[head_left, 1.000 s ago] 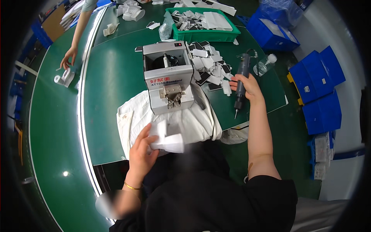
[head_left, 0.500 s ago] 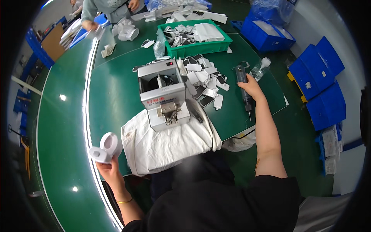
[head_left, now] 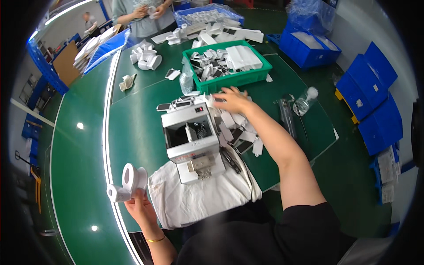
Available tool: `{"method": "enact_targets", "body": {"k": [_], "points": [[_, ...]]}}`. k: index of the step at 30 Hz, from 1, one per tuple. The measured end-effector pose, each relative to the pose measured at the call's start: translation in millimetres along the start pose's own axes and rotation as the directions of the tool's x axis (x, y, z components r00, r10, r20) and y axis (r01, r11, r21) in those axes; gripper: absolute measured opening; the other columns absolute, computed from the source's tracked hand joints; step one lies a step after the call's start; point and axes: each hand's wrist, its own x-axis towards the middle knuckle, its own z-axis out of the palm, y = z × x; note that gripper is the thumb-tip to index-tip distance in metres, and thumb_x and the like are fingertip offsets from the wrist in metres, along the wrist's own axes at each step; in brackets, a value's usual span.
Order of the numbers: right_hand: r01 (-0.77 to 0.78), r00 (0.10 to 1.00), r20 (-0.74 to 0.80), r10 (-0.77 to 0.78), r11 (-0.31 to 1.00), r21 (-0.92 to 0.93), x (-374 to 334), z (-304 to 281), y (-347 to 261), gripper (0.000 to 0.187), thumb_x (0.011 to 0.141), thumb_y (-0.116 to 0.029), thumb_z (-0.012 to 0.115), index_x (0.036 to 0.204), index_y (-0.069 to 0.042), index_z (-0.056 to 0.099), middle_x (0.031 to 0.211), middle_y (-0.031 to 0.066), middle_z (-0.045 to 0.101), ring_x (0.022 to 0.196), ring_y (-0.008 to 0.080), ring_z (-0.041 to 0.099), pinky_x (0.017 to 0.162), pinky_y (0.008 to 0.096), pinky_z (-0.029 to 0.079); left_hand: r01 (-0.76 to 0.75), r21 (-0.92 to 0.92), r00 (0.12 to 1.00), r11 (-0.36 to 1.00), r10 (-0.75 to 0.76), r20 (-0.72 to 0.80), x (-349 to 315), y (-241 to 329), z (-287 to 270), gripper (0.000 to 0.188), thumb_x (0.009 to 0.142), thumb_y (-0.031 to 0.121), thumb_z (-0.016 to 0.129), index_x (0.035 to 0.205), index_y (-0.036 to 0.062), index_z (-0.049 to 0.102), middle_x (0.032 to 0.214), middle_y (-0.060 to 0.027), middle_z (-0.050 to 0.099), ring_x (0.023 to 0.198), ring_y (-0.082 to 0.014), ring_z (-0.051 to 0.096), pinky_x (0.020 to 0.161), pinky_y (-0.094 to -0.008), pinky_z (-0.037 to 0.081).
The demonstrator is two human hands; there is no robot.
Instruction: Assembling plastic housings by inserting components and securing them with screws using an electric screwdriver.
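My left hand [head_left: 140, 206] grips a white plastic housing [head_left: 137, 180] with an oval opening and a round stub, raised at the table's left edge. Over the far right corner of the grey screw feeder [head_left: 187, 115], my right hand [head_left: 233, 100] is spread, with nothing visible in it. Beneath and beside that hand lies a heap of small white and dark flat parts [head_left: 229, 121]; whether my fingertips touch them I cannot tell. The feeder stands on a white cloth [head_left: 198, 198]. A dark electric screwdriver [head_left: 286, 118] lies on the table to the right.
Behind the heap stands a green bin [head_left: 225, 81] of similar parts. A clear bottle [head_left: 304, 101] is right of the screwdriver. More white housings [head_left: 148, 61] lie far left. Opposite, a person [head_left: 143, 17] handles a white piece. Blue boxes [head_left: 304, 46] stand beyond the table.
My right hand has let go of the screwdriver and moved left to the heap by the feeder. The housing has turned in my left hand. The view has shifted.
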Motion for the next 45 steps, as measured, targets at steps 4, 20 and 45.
{"method": "enact_targets", "body": {"k": [4,20,45], "points": [[0.009,1.000,0.023,-0.009,1.000,0.013,-22,-1,9,0.047,0.089,-0.057,0.056,0.130,-0.036,0.060,0.155,0.0086,0.036,0.146,0.0361,0.023,0.106,0.0734,0.019,0.022,-0.015,1.000,1.000,-0.022,-0.011,11,-3,-1,0.029,0.090,-0.002,0.063,0.117,-0.0004,0.055,0.106,-0.0054,0.065,0.091,-0.0116,0.060,0.080,-0.0254,0.048],[0.534,0.837,-0.008,-0.547,0.814,0.228,60,-15,-104,0.054,0.082,-0.034,0.073,0.130,-0.015,0.059,0.137,0.0148,0.051,0.120,0.0329,0.054,0.097,0.0418,0.047,0.077,-0.054,0.992,0.996,-0.082,-0.093,38,-23,9,0.043,0.089,0.001,0.067,0.128,-0.0011,0.051,0.119,-0.0093,0.062,0.104,-0.0174,0.061,0.090,-0.0311,0.049],[0.653,0.737,0.196,-0.647,0.756,0.040,98,21,-103,0.037,0.067,-0.002,0.069,0.102,-0.012,0.069,0.118,0.0170,0.051,0.097,0.0348,0.062,0.082,0.0405,0.052,0.124,0.016,0.992,0.992,-0.124,0.017,36,-32,4,0.034,0.090,-0.001,0.063,0.123,0.0006,0.053,0.118,-0.0087,0.064,0.103,-0.0159,0.061,0.090,-0.0286,0.048]]}}
